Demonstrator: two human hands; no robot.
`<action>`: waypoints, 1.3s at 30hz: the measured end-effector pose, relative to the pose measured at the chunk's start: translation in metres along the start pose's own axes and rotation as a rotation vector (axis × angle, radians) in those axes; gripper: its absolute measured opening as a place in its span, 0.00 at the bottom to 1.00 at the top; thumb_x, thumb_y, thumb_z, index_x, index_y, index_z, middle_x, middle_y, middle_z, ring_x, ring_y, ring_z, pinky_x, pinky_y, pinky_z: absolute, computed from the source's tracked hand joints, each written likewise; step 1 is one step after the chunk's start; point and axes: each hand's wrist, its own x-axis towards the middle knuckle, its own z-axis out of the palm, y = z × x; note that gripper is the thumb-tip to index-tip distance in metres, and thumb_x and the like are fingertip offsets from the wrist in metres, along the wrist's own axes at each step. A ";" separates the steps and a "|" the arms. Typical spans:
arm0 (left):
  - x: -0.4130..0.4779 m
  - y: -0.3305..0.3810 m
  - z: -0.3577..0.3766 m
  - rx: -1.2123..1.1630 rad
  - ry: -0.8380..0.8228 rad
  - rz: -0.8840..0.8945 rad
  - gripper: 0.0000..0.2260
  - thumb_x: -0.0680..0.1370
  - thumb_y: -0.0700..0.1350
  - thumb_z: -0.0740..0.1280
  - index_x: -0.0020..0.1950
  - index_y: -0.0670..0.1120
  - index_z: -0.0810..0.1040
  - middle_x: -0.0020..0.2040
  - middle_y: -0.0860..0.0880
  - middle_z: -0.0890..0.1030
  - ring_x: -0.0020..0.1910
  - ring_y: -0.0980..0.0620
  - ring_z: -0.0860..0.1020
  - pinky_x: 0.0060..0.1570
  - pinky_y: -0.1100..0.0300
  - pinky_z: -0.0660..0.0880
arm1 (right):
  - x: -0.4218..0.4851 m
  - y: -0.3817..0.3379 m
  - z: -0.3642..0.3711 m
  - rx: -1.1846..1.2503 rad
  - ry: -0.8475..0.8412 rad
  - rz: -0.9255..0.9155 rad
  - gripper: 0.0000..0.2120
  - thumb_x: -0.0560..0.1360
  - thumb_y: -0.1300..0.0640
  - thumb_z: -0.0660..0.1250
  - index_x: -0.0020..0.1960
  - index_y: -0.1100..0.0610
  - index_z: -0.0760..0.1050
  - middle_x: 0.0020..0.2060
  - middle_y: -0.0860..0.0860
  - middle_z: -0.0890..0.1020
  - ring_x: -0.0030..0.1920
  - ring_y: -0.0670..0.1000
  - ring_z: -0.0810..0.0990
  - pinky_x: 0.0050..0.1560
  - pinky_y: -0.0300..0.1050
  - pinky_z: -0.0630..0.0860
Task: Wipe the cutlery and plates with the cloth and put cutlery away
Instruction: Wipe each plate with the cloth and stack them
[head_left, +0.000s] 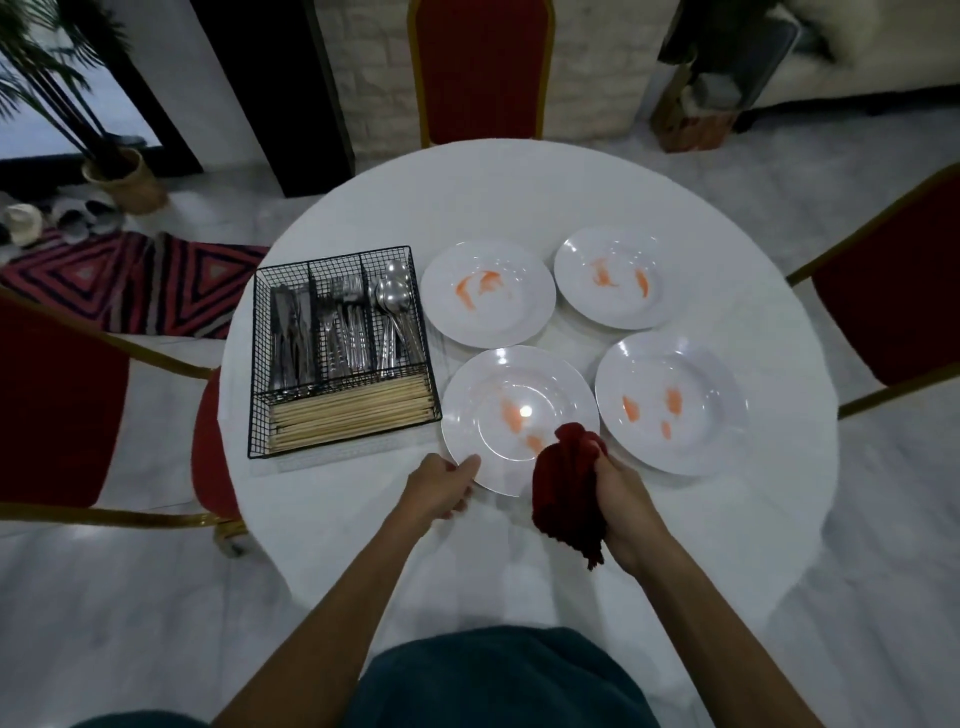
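At plate (469, 385) rim: left hand (441, 488), cloth (567, 480)

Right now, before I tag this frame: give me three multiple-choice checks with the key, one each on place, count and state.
1. Which plate does the left hand grip by the rim?
A) the near left plate
B) the far right one
C) the near right one

2. How many plates show orange smears?
A) two
B) three
C) four

3. What is the right hand doing?
A) hanging idle
B) gripping a bunched dark red cloth
C) lifting a spoon

Key:
1 A: its thumb lies on that plate's near rim.
2 C: all four plates are smeared.
3 B: the cloth bulges out above and below the closed hand, at the near left plate's edge.
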 end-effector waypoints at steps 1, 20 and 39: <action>-0.002 0.001 0.004 -0.096 -0.011 0.008 0.16 0.79 0.55 0.66 0.51 0.41 0.79 0.40 0.47 0.85 0.36 0.50 0.83 0.44 0.54 0.81 | -0.003 0.001 -0.001 -0.024 -0.009 0.005 0.20 0.82 0.39 0.61 0.65 0.49 0.80 0.54 0.56 0.85 0.55 0.62 0.84 0.60 0.62 0.81; -0.080 0.019 0.031 -0.471 0.224 0.288 0.22 0.86 0.57 0.49 0.79 0.53 0.62 0.76 0.52 0.67 0.74 0.48 0.67 0.74 0.49 0.63 | -0.028 -0.053 -0.022 -0.450 0.283 -0.427 0.11 0.81 0.52 0.66 0.58 0.56 0.71 0.45 0.53 0.82 0.34 0.50 0.84 0.32 0.42 0.81; -0.094 0.049 0.002 -0.420 0.236 0.499 0.15 0.85 0.57 0.52 0.45 0.54 0.73 0.45 0.56 0.76 0.44 0.59 0.73 0.49 0.61 0.70 | -0.068 0.011 0.037 -1.222 -0.088 -0.983 0.22 0.80 0.55 0.61 0.73 0.58 0.74 0.69 0.54 0.76 0.68 0.56 0.72 0.69 0.53 0.72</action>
